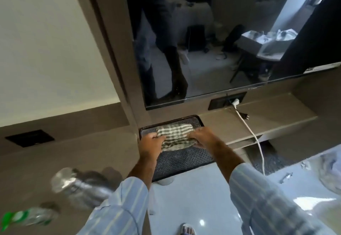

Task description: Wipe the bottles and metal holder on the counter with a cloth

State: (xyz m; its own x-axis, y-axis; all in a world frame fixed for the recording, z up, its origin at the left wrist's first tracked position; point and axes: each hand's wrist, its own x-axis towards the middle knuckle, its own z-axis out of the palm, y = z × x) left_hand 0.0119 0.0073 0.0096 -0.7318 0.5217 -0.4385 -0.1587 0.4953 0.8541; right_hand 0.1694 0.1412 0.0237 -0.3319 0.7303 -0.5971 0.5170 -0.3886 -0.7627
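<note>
A green-and-white checked cloth (175,135) lies bunched over a dark tray (184,159) with a patterned mat, at the counter's front edge. My left hand (150,143) grips the cloth's left end and my right hand (204,138) grips its right end. To the lower left on the counter, a blurred clear bottle (77,183) lies beside a bottle with a green label (25,216). I cannot make out a metal holder.
A large dark screen (212,41) hangs on the wall above the brown counter (73,153). A white cable (252,133) runs from a socket (227,101) down over the shelf. A black wall plate (29,138) sits at left. Glossy floor and a foot below.
</note>
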